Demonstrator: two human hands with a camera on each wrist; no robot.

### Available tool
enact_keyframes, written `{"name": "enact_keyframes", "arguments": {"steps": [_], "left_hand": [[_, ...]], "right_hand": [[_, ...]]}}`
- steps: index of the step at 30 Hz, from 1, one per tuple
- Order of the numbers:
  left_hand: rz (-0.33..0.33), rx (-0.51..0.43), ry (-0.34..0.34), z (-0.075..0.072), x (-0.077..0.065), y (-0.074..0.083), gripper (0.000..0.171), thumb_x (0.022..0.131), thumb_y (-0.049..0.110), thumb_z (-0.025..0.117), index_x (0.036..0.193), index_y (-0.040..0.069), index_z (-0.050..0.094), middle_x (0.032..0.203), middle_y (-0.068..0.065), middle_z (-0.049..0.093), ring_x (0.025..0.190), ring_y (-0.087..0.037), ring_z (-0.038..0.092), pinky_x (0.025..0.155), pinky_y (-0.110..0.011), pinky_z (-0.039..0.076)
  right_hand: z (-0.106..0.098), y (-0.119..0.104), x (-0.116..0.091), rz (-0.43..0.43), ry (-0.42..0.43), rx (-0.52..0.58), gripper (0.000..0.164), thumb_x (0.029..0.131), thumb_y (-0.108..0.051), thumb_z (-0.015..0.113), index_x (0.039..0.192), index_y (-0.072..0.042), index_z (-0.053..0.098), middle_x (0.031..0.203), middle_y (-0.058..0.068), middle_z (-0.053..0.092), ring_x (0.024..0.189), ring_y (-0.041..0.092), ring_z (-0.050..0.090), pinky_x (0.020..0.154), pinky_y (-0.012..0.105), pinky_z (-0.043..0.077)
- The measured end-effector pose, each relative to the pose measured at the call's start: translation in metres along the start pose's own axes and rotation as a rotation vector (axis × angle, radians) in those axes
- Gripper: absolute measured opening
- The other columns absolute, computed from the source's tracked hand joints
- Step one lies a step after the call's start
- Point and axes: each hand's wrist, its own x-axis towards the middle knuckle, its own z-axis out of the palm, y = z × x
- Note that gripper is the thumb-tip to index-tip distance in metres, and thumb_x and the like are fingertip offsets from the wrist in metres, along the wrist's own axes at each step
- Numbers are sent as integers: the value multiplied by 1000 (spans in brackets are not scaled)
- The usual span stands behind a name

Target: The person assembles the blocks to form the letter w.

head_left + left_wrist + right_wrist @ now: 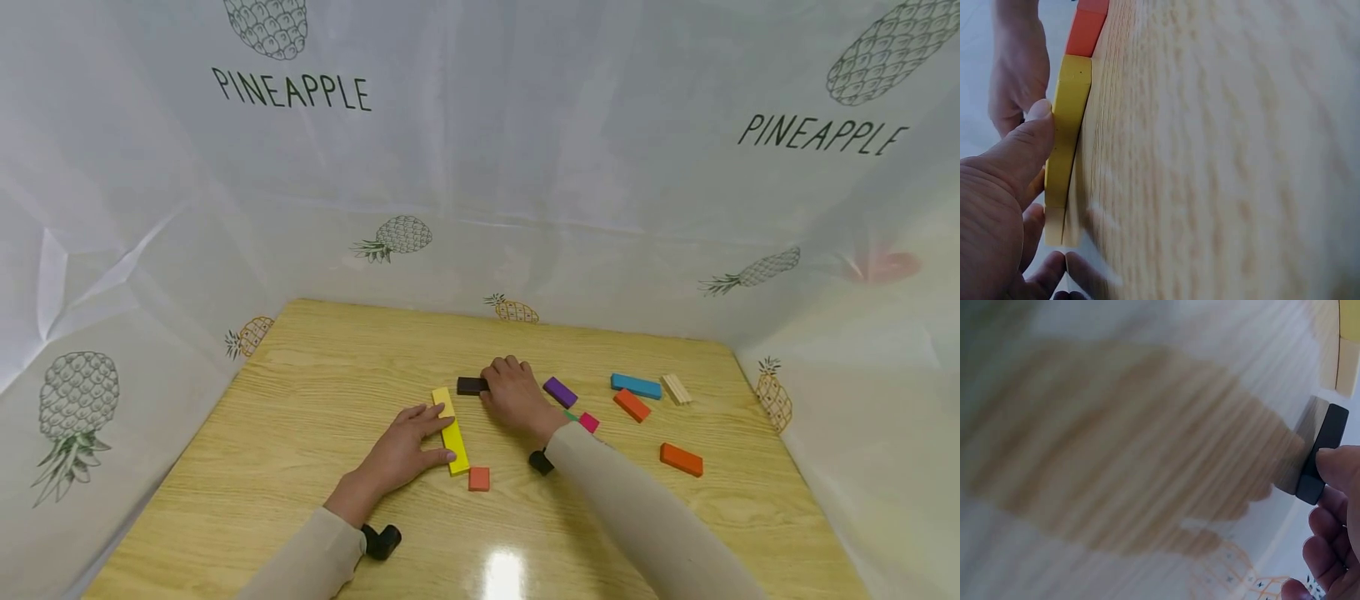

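Note:
My left hand lies over a long yellow strip of block, its fingers extended across the top and its thumb on the near part. In the left wrist view the thumb rests along the side of the yellow strip. A small red-orange square block sits just past the strip's near end. Beyond the far end, to the right, my right hand pinches a black block. The right wrist view shows the thumb against this black block, close to the table; the fingers' grip behind it is partly hidden.
Right of my right hand lie a purple block, a pink block and a partly covered green one. Farther right are a blue block, orange blocks and a pale wooden piece. A pineapple-print sheet surrounds the table.

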Motion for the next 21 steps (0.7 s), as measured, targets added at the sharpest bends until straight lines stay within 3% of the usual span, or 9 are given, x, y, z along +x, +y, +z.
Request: {"name": "enact_keyframes", "arguments": {"steps": [12, 16, 21], "left_hand": [[-5, 12, -11, -1, -1, 0, 62, 95, 46, 77, 151, 23, 62, 168, 2, 43, 160, -33, 27, 125, -60, 34], [-4, 9, -14, 0, -1, -1, 62, 95, 46, 77, 151, 23, 62, 168, 2, 43, 160, -33, 27, 125, -60, 34], [-1, 11, -13, 0, -1, -1, 62, 95, 46, 77, 151, 23, 62, 167, 2, 43, 160, -33, 28, 125, -59, 35]], "right_hand": [[-9, 35, -23, -7, -38, -27, 30, 107, -25, 66, 133, -10, 66, 128, 10, 62, 113, 31, 53, 95, 51, 46], [-12, 39, -27, 8, -20, -20, 38, 105, -24, 68, 139, -9, 64, 132, 13, 62, 117, 34, 54, 98, 54, 47], [-10, 32, -26, 118, 14, 11, 52, 105, -45, 63, 137, -4, 63, 129, 17, 63, 116, 36, 54, 99, 55, 45]]}}
